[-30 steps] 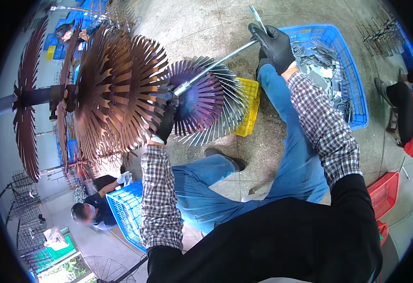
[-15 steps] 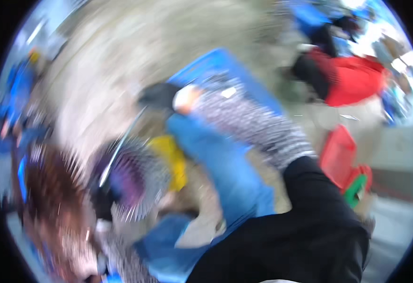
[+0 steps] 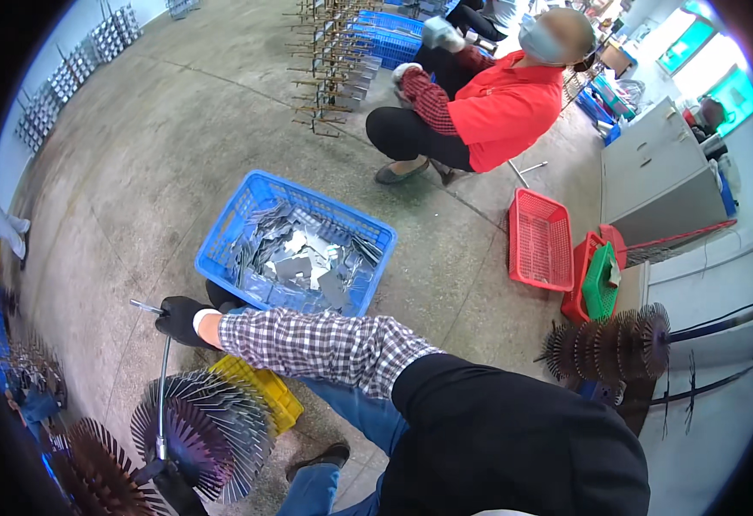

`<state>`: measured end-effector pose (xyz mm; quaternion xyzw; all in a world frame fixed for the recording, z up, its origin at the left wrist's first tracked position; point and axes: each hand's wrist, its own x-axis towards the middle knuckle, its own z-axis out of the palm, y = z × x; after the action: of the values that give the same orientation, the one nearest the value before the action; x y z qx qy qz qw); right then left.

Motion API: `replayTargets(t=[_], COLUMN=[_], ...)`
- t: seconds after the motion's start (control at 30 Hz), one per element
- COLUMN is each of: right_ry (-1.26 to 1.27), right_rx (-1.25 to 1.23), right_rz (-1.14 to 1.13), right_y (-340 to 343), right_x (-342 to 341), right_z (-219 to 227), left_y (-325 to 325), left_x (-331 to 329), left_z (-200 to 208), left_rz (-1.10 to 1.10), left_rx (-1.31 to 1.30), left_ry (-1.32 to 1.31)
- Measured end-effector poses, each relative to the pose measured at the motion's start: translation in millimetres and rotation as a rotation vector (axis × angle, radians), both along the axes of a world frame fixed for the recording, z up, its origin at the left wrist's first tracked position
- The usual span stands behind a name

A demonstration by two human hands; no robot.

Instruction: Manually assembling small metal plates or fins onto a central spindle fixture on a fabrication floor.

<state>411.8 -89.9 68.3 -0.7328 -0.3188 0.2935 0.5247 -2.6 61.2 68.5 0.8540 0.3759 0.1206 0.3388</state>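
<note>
My right hand point(image 3: 185, 322), in a black glove, is closed around the handle of a long metal socket wrench point(image 3: 164, 387). Its shaft runs down to a socket end at a black bar beside a round rack of fanned metal plates point(image 3: 247, 430). The plates are grey outside and purplish inside. A second, brown finned rack point(image 3: 92, 469) adjoins it at lower left. The black shape at the bar's lower end meets the picture's edge; I cannot tell whether my left glove is part of it.
A blue crate point(image 3: 381, 232) of loose metal plates stands ahead, a yellow crate point(image 3: 286, 400) by my leg. A person in red point(image 3: 510, 107) crouches beyond, near a hanging rack point(image 3: 325, 60). Red point(image 3: 540, 241) and green baskets point(image 3: 602, 279) and another finned rack point(image 3: 609, 348) are at right.
The view has swung and steadied from heavy blur. My right hand now appears lower and further left, still on the wrench. My left sleeve, visible earlier, has left the view.
</note>
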Motion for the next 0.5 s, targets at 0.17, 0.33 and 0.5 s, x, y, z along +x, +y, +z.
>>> replayTargets(t=[0.17, 0.33, 0.5], right_ry=[0.106, -0.245, 0.242], right_rx=[0.083, -0.027, 0.273], right_rz=[-0.099, 0.009, -0.005], right_y=[9.2, 4.3, -4.0], right_x=[-26.6, -5.4, -2.6], right_z=[6.2, -42.0, -45.9], left_y=[-9.2, -50.2, -51.3], left_x=[-16.6, 40.9, 4.5], left_z=[3.5, 35.3, 19.4], left_rz=[-0.049, 0.199, 0.197], left_rx=[0.289, -0.166, 0.291], left_ry=[-0.074, -0.108, 0.420])
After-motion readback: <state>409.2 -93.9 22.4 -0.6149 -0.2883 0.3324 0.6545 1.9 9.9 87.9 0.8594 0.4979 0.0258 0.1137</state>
